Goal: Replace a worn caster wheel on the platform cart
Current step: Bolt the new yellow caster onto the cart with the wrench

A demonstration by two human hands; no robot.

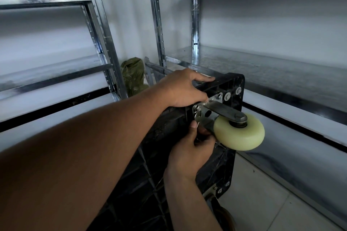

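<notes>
The black platform cart (216,167) stands on its side with its ribbed underside facing me. A cream caster wheel (242,135) in a metal fork (229,111) juts out from a bolted plate (216,99) near the cart's top corner. My left hand (185,88) grips the cart's upper edge, thumb beside the plate. My right hand (189,148) is curled under the plate's lower edge, just left of the wheel. Its thumb and fingers pinch a small shiny metal piece (197,124); what that piece is stays hidden.
A second, darker caster (223,215) sits at the cart's lower corner above the tiled floor (262,193). Galvanised steel shelving (262,65) rises close on the right and on the left (56,73). A green bag (132,75) and the cart's folded handle (155,69) lie behind.
</notes>
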